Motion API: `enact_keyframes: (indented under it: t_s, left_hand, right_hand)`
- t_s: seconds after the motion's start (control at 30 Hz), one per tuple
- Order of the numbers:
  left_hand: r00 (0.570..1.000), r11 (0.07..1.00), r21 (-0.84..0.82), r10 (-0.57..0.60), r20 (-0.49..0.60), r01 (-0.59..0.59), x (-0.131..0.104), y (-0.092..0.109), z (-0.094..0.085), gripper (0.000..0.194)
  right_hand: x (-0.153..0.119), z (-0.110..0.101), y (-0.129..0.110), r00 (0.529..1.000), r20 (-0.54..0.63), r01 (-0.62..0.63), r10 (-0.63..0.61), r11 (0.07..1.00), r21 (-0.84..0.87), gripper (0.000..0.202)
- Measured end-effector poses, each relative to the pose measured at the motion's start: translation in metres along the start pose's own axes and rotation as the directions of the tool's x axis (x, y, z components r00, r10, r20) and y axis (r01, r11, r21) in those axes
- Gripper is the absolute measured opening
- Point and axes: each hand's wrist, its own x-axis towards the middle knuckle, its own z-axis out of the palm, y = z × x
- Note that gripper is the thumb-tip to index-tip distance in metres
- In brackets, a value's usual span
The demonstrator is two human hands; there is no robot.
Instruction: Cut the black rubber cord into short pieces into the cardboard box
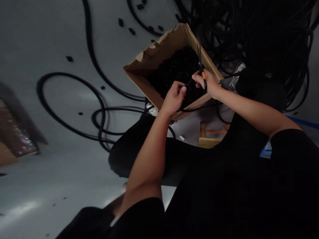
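Over an open cardboard box (208, 61), both of my hands are close together. My left hand (173, 98) is closed in a pinch on a dark piece, seemingly a black strip, hard to make out against the black contents. A pair of scissors (204, 78) with black and orange handles is in my right hand (208, 83), blades pointing up and away. The right thumb and forefinger also come together near the dark strip; whether they touch it I cannot tell. Many short black pieces (171, 68) fill the box below my fingers.
Long black hose (96, 63) loops over the grey floor at left. A large tangle of it (229, 30) lies at upper right. Several small black pieces (132, 31) are scattered about. A wooden frame (210, 142) sits below the box, between my legs.
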Motion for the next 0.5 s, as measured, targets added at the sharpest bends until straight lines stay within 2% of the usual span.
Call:
enact_keyframes:
  t_s: [0.07, 0.13, 0.2, 0.27, 0.5]
  left_hand:
    - [0.996, 0.999, 0.047, -0.001, -0.091, 0.005, 0.0, 0.0, -0.004, 0.038]
    - [0.989, 0.995, 0.092, -0.015, -0.146, 0.029, 0.0, 0.001, -0.006, 0.041]
    - [0.987, 0.99, 0.135, -0.026, -0.158, 0.048, 0.0, 0.003, -0.006, 0.043]
    - [0.988, 0.987, 0.157, -0.021, -0.15, 0.044, -0.001, 0.003, -0.005, 0.044]
    - [0.993, 0.988, 0.153, 0.011, -0.121, 0.008, -0.005, 0.006, -0.008, 0.035]
  right_hand:
    - [-0.004, -0.001, -0.002, 0.999, 0.041, -0.028, 0.029, 1.0, -0.01, 0.039]
    - [-0.011, -0.002, 0.0, 0.987, 0.149, -0.046, 0.056, 0.996, -0.07, 0.036]
    - [-0.017, -0.003, 0.002, 0.96, 0.263, -0.052, 0.096, 0.985, -0.167, 0.035]
    - [-0.02, -0.004, 0.004, 0.938, 0.319, -0.055, 0.134, 0.968, -0.246, 0.035]
    - [-0.016, -0.006, 0.006, 0.948, 0.263, -0.094, 0.177, 0.949, -0.301, 0.033]
